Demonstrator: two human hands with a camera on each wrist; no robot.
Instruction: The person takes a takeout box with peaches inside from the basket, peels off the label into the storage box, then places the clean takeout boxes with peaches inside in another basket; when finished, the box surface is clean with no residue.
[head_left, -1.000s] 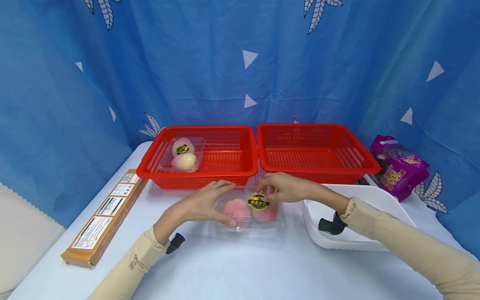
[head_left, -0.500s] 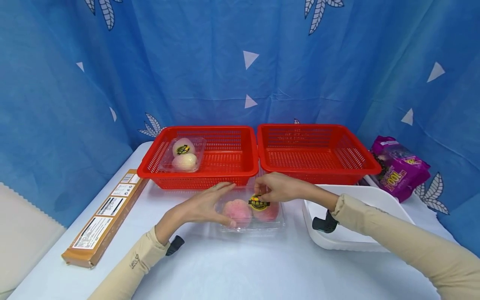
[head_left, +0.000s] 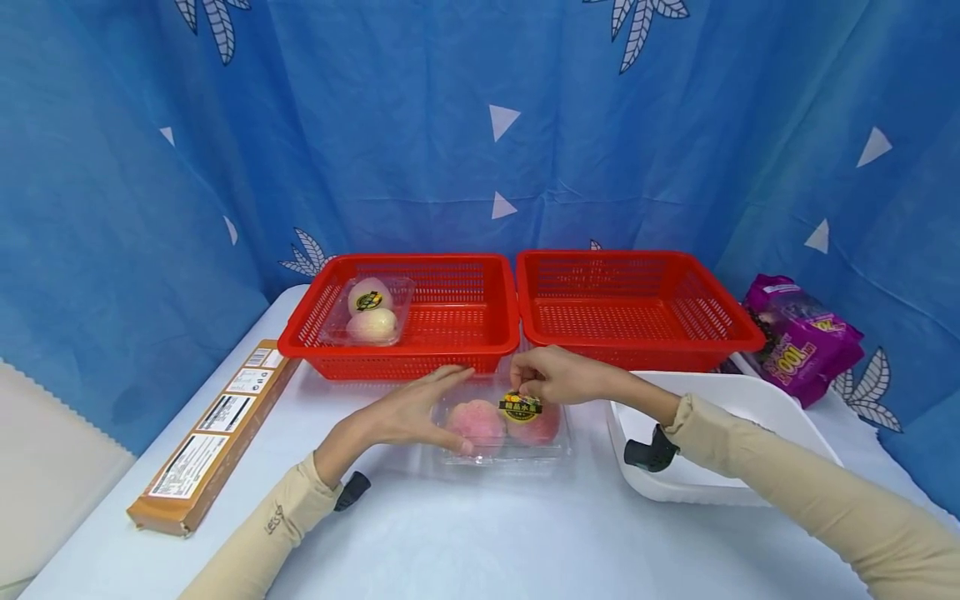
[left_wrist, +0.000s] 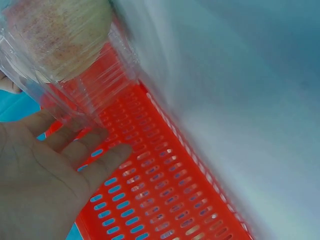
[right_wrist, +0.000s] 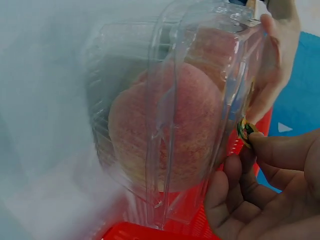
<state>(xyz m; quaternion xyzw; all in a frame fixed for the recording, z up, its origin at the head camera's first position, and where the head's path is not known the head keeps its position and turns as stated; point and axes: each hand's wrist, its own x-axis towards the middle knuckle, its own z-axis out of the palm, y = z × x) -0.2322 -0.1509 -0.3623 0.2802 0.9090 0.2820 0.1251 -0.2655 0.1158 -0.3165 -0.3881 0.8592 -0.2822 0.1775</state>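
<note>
A clear plastic box [head_left: 495, 458] with two pink peaches [head_left: 475, 425] lies on the table in front of the red baskets. My left hand [head_left: 408, 412] spans its left end in the head view, thumb at the near side and fingers toward the far side. In the left wrist view, extended fingers [left_wrist: 102, 160] touch the plastic. My right hand [head_left: 558, 375] is over the box's right half. In the right wrist view, its thumb and forefinger pinch the edge of a black and gold sticker [right_wrist: 245, 131] on the lid; the other fingers are curled.
Two red baskets [head_left: 397, 367] stand behind the box; the left one holds another clear box with two pale peaches [head_left: 372, 325]. A white tub [head_left: 723, 496] sits under my right forearm. A purple bag [head_left: 806, 350] is at far right, a long brown box [head_left: 213, 433] at left.
My right hand has shifted slightly left, and its fingertips now pinch the sticker's upper edge. My left hand and the box stay nearly in place.
</note>
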